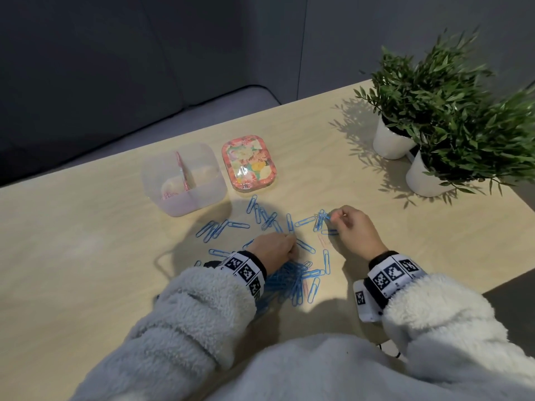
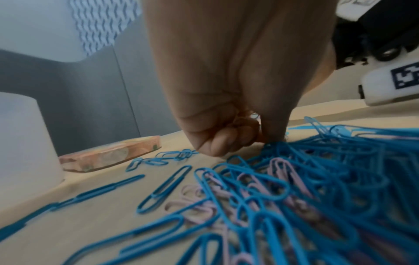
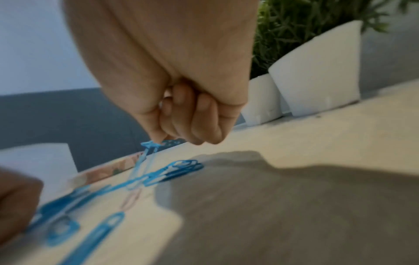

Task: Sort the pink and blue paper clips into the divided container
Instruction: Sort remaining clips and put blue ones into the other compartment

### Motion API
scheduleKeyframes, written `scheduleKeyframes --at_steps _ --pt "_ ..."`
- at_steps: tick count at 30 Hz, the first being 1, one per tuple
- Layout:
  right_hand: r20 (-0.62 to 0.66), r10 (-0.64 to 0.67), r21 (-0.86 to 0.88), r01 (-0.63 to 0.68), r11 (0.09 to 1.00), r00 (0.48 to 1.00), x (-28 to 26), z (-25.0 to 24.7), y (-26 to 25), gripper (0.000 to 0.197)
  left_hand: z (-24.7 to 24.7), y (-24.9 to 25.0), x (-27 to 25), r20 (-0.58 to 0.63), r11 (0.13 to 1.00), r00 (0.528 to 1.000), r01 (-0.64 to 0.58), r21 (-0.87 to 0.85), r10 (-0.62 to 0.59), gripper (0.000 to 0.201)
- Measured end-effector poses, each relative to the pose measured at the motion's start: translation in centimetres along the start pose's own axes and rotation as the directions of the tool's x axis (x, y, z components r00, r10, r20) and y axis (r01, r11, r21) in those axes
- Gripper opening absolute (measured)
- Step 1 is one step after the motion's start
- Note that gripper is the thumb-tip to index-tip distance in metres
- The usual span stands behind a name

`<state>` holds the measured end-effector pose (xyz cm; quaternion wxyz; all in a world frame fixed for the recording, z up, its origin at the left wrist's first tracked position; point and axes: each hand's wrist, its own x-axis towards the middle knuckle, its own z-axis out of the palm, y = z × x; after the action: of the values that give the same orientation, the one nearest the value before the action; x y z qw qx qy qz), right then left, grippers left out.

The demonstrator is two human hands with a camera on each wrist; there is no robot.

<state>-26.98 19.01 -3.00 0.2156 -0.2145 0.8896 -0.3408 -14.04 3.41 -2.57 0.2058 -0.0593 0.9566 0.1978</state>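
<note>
Blue paper clips (image 1: 289, 277) dominate the pile, pale pink paper clips (image 2: 281, 172) mixed in. Divided container (image 1: 185, 195): translucent frosted white, pink showing along the divider. Lid (image 1: 249, 163): coral-pink rim, floral print in yellow, white, green. Worktop (image 1: 86, 241): light wood grain. Plant pots (image 1: 389, 144): white, green foliage. Sleeves (image 1: 185, 319): off-white fleece. Wristbands (image 1: 246, 269): black-and-white square markers.

No words, brands or numbers can be read. The only signs are black-and-white square code markers on the left wristband (image 1: 246, 270) and on the right wristband (image 1: 390, 273), beside the fleece sleeves.
</note>
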Motion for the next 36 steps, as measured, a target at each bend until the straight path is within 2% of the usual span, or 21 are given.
scheduleKeyframes --at_steps 2,6,9,11,14,17,20,22,24,27,31,34,36 --pt "-0.034 0.024 -0.006 -0.024 1.0 0.999 -0.5 0.0 0.1 0.023 0.1 -0.2 -0.5 -0.043 1.0 0.999 -0.002 0.004 0.002 0.02" --pt "-0.032 0.08 -0.216 -0.085 0.973 0.996 -2.4 1.2 -0.2 0.009 -0.3 -0.9 -1.5 -0.134 0.997 0.99 0.025 -0.073 -0.034 0.022" --pt "-0.054 0.098 -0.277 -0.109 0.955 0.994 -2.7 1.8 -0.9 0.022 -1.7 -1.9 -2.5 -0.229 0.986 0.969 0.065 -0.152 -0.099 0.015" --pt "-0.062 0.093 -0.327 -0.108 0.939 0.994 -2.8 1.8 -1.3 0.026 -3.0 -3.1 -3.5 -0.329 0.981 0.934 0.088 -0.172 -0.141 0.01" --pt "-0.057 0.084 -0.382 -0.099 0.919 0.995 -3.2 1.9 -1.9 0.023 -5.5 -5.5 -4.9 -0.483 0.957 0.835 0.165 -0.238 -0.264 0.01" --pt "-0.04 0.12 -0.341 -0.127 0.931 0.992 -2.9 2.1 -2.1 0.015 -8.1 -8.2 -6.1 -0.625 0.922 0.682 0.221 -0.318 -0.38 0.008" --pt "0.081 0.195 -0.246 -0.17 0.954 0.977 -2.1 2.1 -1.9 0.02 -10.6 -10.7 -7.1 -0.653 0.839 0.527 0.32 -0.441 -0.544 0.01" --pt "0.174 0.17 -0.223 -0.129 0.966 0.97 -1.9 1.8 -2.3 0.027 -11.9 -12.1 -7.5 -0.632 0.779 0.455 0.378 -0.5 -0.627 0.014" --pt "0.189 0.087 -0.152 -0.059 0.987 0.978 -1.6 1.3 -3.5 0.029 -12.5 -13.1 -7.5 -0.564 0.715 0.44 0.439 -0.544 -0.699 0.019" --pt "0.186 -0.063 -0.031 0.07 0.997 0.98 -0.6 0.8 -6.8 0.031 -12.8 -14.2 -6.9 -0.454 0.64 0.451 0.53 -0.557 -0.768 0.021" --pt "0.308 -0.199 0.186 0.146 0.972 0.93 1.1 0.9 -12.2 0.025 -13.1 -14.9 -5.9 -0.369 0.583 0.452 0.601 -0.548 -0.812 0.023" --pt "0.386 -0.247 0.298 0.133 0.945 0.889 2.4 2.7 -16.7 0.019 -13.0 -14.7 -5.8 -0.334 0.578 0.478 0.582 -0.571 -0.812 0.026" --pt "0.419 -0.21 0.379 0.04 0.924 0.883 3.0 4.7 -19.6 0.02 -12.8 -14.4 -6.2 -0.336 0.591 0.501 0.541 -0.598 -0.798 0.03"
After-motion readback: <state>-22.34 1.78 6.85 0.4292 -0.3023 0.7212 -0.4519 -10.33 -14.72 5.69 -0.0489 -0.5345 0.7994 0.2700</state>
